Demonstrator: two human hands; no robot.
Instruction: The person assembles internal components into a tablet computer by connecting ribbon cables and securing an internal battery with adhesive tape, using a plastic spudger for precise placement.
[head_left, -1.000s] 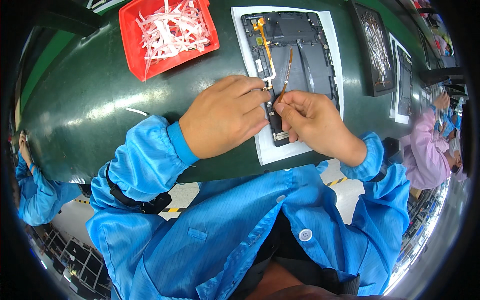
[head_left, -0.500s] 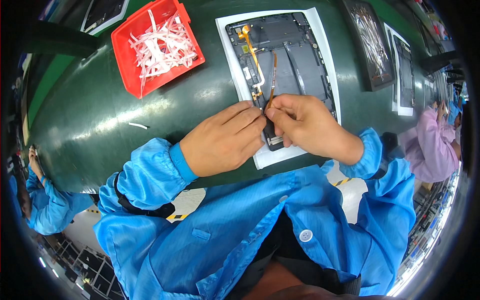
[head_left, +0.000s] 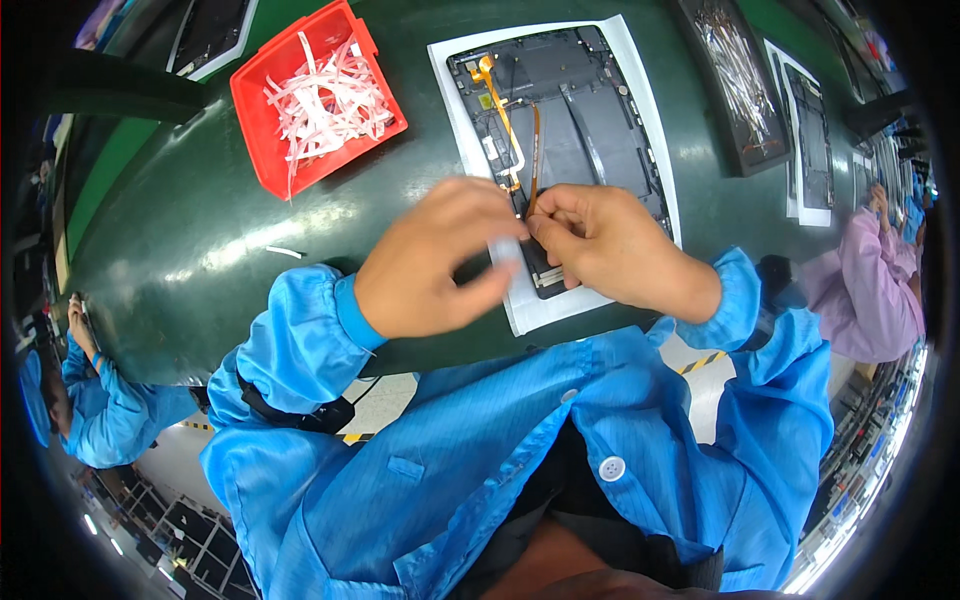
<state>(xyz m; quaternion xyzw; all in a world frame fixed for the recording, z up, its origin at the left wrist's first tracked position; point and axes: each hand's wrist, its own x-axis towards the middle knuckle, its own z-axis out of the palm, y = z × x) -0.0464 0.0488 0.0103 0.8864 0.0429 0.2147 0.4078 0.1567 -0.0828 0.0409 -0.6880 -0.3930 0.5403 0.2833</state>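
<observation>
In front of me a black tablet housing (head_left: pixel 560 130) lies on a white sheet (head_left: pixel 650 115). My right hand (head_left: pixel 610 240) is closed over its near part, thumb and forefinger pinching the lower end of a thin brown flex cable (head_left: pixel 535 150). That cable runs up along the middle of the housing. Just left of it, my left hand (head_left: pixel 430 260) is smeared by motion. Between its thumb and fingertips shows a small pale piece (head_left: pixel 503 250), too blurred to name. An orange and white flex cable (head_left: pixel 503 115) lies along the housing's left side.
A red bin (head_left: pixel 255 140) full of pinkish-white strips (head_left: pixel 325 105) stands at the far left. One loose white strip (head_left: pixel 285 252) lies on the green table (head_left: pixel 180 270). At the right are a black tray (head_left: pixel 735 85) of thin silvery pieces and another tablet housing (head_left: pixel 808 140). Co-workers sit on both sides.
My left hand has lifted off the housing's near left edge and opened a gap between thumb and fingers, with a pale piece now showing there. My right hand keeps its pinch on the brown cable.
</observation>
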